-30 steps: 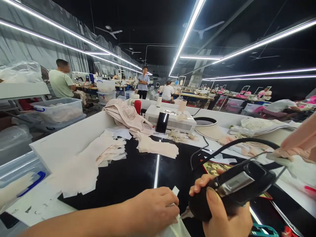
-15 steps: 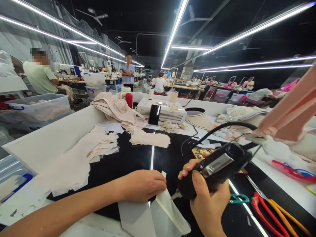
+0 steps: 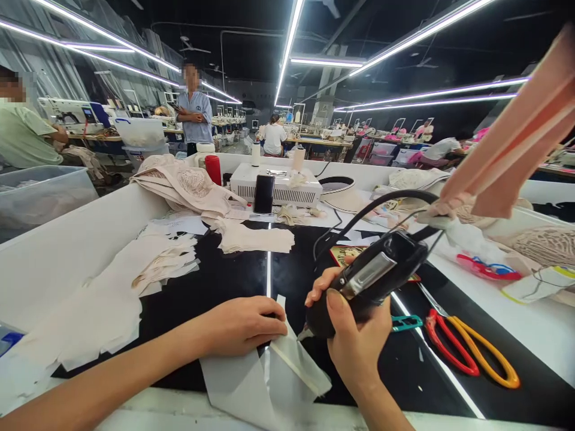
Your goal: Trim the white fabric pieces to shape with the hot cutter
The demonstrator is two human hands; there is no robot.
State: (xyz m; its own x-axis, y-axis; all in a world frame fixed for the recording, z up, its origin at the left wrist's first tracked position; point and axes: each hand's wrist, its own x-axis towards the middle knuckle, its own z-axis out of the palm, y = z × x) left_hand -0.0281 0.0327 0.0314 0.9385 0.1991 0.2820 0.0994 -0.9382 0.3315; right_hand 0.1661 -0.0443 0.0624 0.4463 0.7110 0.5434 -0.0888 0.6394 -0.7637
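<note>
My left hand (image 3: 251, 324) has its fingers bent together on a pale cream fabric piece (image 3: 299, 359), holding it down on the black work surface. A greyish-white sheet (image 3: 238, 377) lies partly under that hand and the fabric. My right hand (image 3: 354, 335) grips a black corded handheld tool (image 3: 368, 278) with a metal plate on its side. The tool's tip points down-left close to the fabric; whether it touches cannot be made out. A peach cloth strip (image 3: 503, 143) is tied around the tool's cord end and rises to the upper right.
Red-and-orange-handled scissors (image 3: 462, 341) and a teal thread snipper (image 3: 406, 323) lie to the right. Cut fabric pieces (image 3: 112, 299) spread on the left, with another stack (image 3: 256, 237) ahead. A phone (image 3: 264, 194) leans on a white vented box (image 3: 291, 191). A person (image 3: 194, 114) stands beyond.
The whole view has shifted, so the table appears further left and higher. Both hands keep their hold, with the tool tip still near the fabric.
</note>
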